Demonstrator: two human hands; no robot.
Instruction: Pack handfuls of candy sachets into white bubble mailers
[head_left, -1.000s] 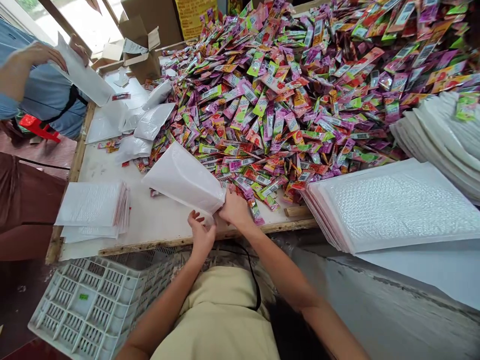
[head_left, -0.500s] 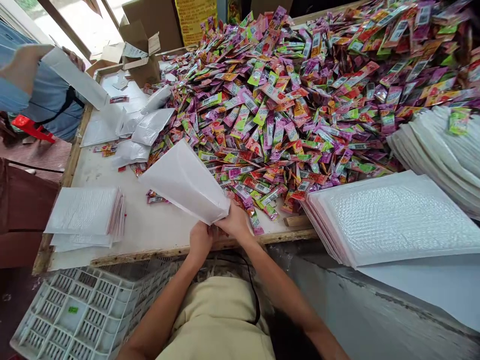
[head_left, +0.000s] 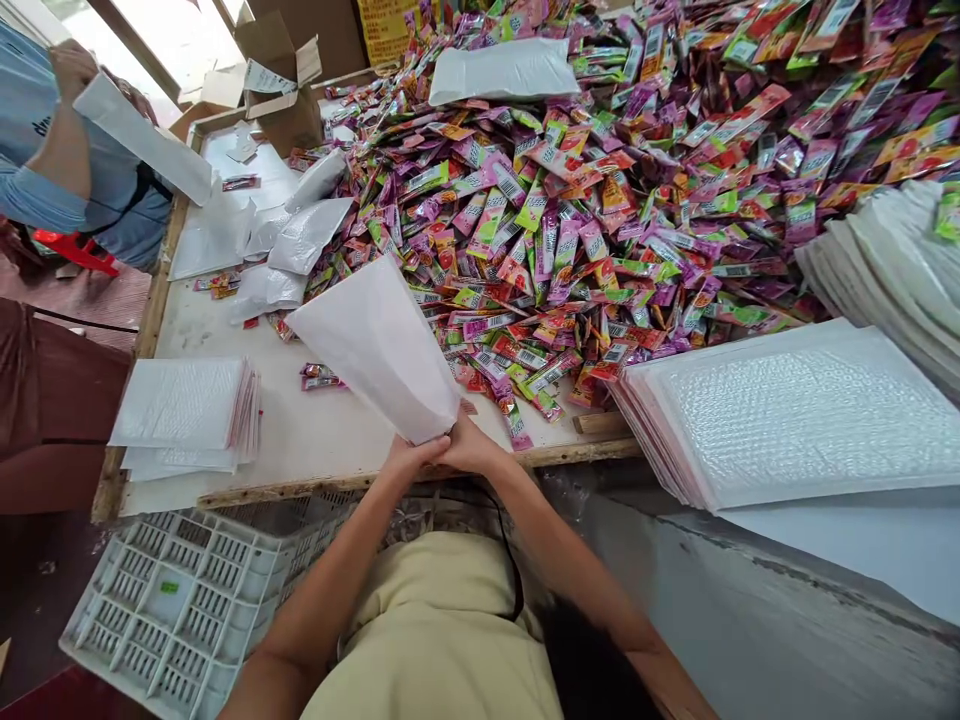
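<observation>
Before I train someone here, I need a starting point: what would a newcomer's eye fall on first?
Most likely the great heap of colourful stick-shaped sachets spread over the table, with a white packet lying on its far part. Next, a white mailer at the near edge, its lower end in the left hand and right hand. Then the bubble mailers stacked at right.

In the centre, whether the mailer [head_left: 379, 355] holds anything cannot be told; its near end hides some fingers of the left hand [head_left: 414, 455] and right hand [head_left: 472, 446]. Most print on the sachets [head_left: 517, 230] is too small to read. The left edge cuts off the co-worker [head_left: 105, 190], the top edge the sign [head_left: 385, 32]; at lower left, the table [head_left: 300, 430] hides part of the crate [head_left: 176, 600].
</observation>
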